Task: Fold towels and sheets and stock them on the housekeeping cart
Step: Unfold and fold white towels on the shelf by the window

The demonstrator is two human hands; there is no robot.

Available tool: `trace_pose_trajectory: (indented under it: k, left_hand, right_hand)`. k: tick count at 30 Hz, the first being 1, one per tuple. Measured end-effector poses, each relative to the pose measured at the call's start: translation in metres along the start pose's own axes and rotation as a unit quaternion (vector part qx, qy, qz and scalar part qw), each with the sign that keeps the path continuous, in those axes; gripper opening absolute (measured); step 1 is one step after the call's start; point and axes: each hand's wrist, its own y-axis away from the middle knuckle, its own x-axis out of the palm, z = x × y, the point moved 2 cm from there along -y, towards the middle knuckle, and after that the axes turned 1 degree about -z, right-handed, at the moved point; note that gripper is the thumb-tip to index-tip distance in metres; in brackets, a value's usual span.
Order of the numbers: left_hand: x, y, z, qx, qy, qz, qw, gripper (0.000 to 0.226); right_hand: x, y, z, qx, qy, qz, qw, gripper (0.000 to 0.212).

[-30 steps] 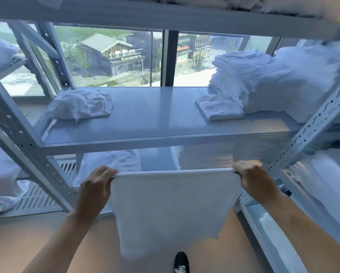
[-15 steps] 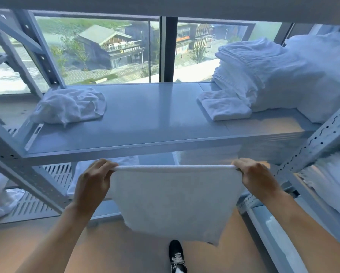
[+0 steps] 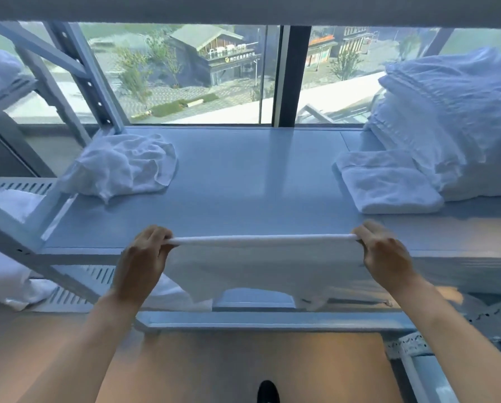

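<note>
A white towel hangs stretched between my hands, its top edge taut just above the front edge of the grey metal shelf. My left hand pinches the towel's left top corner. My right hand pinches the right top corner. The towel's lower part droops in front of the shelf edge. A crumpled white towel lies at the shelf's left. A folded white towel lies at the right, against a tall stack of folded white linen.
Slanted perforated uprights frame the rack at the left. More white linen sits on the lower shelf at the left. A window with a dark post is behind the shelf. A black shoe shows on the floor below.
Both hands have lifted the towel upward and forward, from below the shelf edge to level with the shelf top. The view has moved closer to the shelf.
</note>
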Motion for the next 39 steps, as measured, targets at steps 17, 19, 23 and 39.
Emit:
trace_pose_trajectory:
  k: [17, 19, 23, 39]
  left_hand:
    - [0.083, -0.120, 0.027, -0.041, -0.104, 0.027, 0.993, 0.058]
    - [0.107, -0.121, 0.029, -0.065, -0.117, 0.054, 0.990, 0.059]
    - [0.135, -0.107, 0.036, -0.098, -0.149, 0.093, 0.980, 0.061]
    - [0.174, -0.021, -0.088, -0.086, -0.072, 0.225, 0.968, 0.065]
  right_hand:
    - [0.078, -0.142, -0.015, 0.022, 0.018, -0.029, 0.999, 0.037]
    - [0.095, -0.140, -0.014, 0.039, 0.023, 0.001, 0.999, 0.038]
    - [0.116, -0.134, -0.018, 0.063, 0.012, 0.018, 0.998, 0.040]
    - [0.104, -0.117, 0.002, 0.007, 0.009, -0.027, 1.000, 0.046]
